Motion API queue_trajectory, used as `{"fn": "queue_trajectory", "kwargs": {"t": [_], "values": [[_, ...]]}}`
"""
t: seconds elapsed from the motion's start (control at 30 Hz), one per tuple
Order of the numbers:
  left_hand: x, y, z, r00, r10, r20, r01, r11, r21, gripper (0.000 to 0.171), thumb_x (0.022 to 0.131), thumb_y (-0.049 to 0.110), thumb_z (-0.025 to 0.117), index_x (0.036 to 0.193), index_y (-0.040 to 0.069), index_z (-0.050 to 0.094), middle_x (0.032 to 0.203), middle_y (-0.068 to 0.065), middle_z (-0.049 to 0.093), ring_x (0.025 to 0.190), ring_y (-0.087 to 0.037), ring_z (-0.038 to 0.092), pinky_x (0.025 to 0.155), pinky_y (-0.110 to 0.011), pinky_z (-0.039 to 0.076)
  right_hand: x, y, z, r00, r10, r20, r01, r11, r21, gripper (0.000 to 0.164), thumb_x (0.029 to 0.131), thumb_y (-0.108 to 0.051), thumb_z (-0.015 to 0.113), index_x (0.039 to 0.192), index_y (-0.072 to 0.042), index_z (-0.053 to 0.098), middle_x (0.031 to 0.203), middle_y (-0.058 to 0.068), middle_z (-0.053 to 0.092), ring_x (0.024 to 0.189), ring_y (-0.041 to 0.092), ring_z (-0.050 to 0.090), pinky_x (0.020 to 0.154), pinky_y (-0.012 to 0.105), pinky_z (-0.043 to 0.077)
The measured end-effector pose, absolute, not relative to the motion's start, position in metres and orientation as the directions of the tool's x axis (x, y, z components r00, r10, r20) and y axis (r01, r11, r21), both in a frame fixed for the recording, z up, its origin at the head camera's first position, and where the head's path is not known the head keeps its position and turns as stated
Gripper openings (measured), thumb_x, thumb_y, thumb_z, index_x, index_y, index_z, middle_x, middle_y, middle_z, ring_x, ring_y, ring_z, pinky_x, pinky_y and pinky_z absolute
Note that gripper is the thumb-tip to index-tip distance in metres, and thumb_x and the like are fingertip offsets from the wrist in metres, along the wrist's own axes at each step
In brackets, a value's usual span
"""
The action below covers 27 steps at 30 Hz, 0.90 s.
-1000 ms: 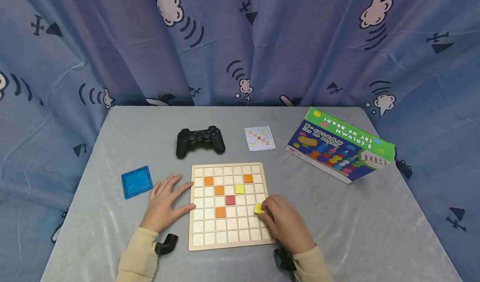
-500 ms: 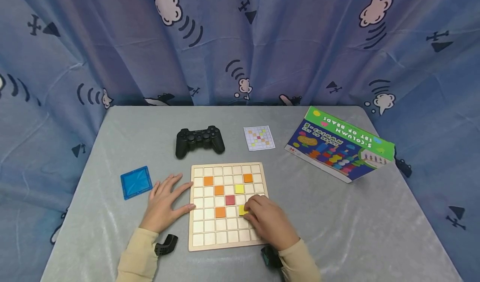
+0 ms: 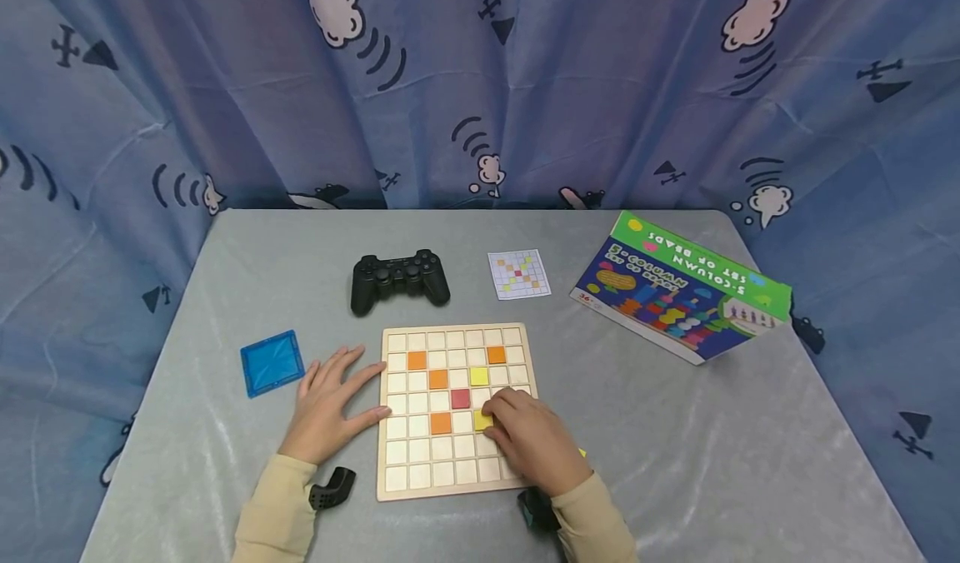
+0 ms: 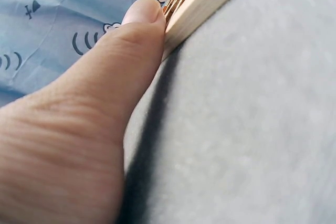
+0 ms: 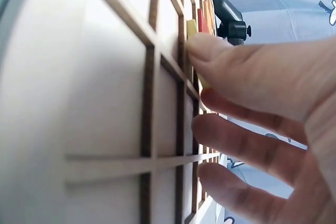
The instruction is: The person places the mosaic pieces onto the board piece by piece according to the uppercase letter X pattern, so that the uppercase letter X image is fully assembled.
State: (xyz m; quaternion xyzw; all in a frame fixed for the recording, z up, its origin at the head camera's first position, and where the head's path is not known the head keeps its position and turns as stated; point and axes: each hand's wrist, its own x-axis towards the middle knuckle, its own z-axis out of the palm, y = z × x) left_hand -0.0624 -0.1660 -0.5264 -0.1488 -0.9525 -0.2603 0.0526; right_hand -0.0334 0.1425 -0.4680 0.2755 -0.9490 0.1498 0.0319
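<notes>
A square wooden grid board [image 3: 418, 474] lies on the grey table. My left hand [image 3: 318, 413] rests beside its left edge with fingers spread; the thumb and a finger touch the rim. In the left wrist view the thumb [image 4: 139, 35] presses the board's side. My right hand [image 3: 536, 442] pinches a yellow square tile [image 3: 481, 421] at a cell below and right of the red tile [image 3: 461, 399]. The right wrist view shows the thumb against this tile, partly hiding it. Several orange tiles [image 3: 440, 423] and another yellow tile [image 3: 478, 376] sit in other cells.
Behind the board lie a black game controller [image 3: 400, 281] and a small card with a coloured grid pattern [image 3: 519, 275]. A blue square tray [image 3: 272, 364] is at left, a colourful box [image 3: 678, 288] at back right. Something yellow [image 3: 582, 453] peeks out by the right wrist.
The right hand has moved left over the board, carrying the yellow tile from the right-hand columns to a cell nearer the red tile. The left hand has stayed at the board's edge.
</notes>
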Motion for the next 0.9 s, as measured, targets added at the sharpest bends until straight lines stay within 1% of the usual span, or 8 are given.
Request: {"fn": "queue_trajectory", "kwargs": {"t": [0.37, 0.57, 0.9], "values": [[-0.0619, -0.1655, -0.5240, -0.953, 0.257, 0.162, 0.304, 0.822, 0.482, 0.067, 0.075, 0.053, 0.075, 0.134, 0.028, 0.057, 0.150, -0.010, 0.039, 0.141, -0.035, 0.027, 0.113, -0.061, 0.011, -0.0355, 0.1419, -0.4689, -0.844, -0.522, 0.123, -0.535, 0.800, -0.273, 0.022, 0.084, -0.021, 0.075, 0.103, -0.015, 0.067, 0.098, -0.005, 0.061, 0.090, 0.010, 0.059, 0.081, 0.028, 0.054], [-0.0617, -0.1657, -0.5229, -0.951, 0.255, 0.172, 0.307, 0.824, 0.477, 0.067, 0.075, 0.053, 0.075, 0.134, 0.027, 0.057, 0.150, -0.011, 0.039, 0.141, -0.035, 0.027, 0.112, -0.061, 0.011, -0.0378, 0.1427, -0.4711, -0.831, -0.537, 0.143, -0.554, 0.780, -0.290, 0.021, 0.084, -0.018, 0.075, 0.103, -0.016, 0.067, 0.100, -0.007, 0.061, 0.091, 0.010, 0.059, 0.083, 0.027, 0.053], [-0.0614, -0.1650, -0.5222, -0.951, 0.256, 0.172, 0.308, 0.823, 0.477, 0.067, 0.075, 0.052, 0.076, 0.134, 0.027, 0.057, 0.150, -0.011, 0.039, 0.140, -0.036, 0.027, 0.112, -0.061, 0.011, -0.0402, 0.1427, -0.4730, -0.824, -0.546, 0.149, -0.564, 0.769, -0.301, 0.021, 0.082, -0.020, 0.077, 0.100, -0.016, 0.068, 0.098, -0.007, 0.061, 0.090, 0.010, 0.060, 0.082, 0.028, 0.052]]}}
